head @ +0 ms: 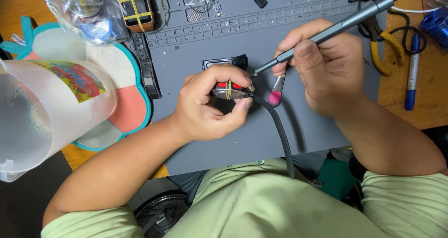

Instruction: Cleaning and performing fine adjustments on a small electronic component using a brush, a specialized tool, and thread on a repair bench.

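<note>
- Your left hand (212, 105) is closed around a small watch case (229, 89) with red on its face, held over the middle of the grey mat (261, 131); its dark strap (279, 128) trails toward the near edge.
- Your right hand (329, 68) pinches a grey tool (326, 32) and a pink-tipped brush (276, 92).
- The tool's long axis slants down-left, its tip just right of the case.

Watch (229, 89): small case with red face and a yellow band across it, pinched in the left hand (210, 105) above the grey work mat; its dark strap (280, 131) trails toward the person's lap.

Grey pen-shaped tool (326, 33): long, slim, angled, gripped by the right hand (326, 68), tip beside the watch.

Small brush (276, 92): pink bristles, also held in that hand, pointing downward.
</note>
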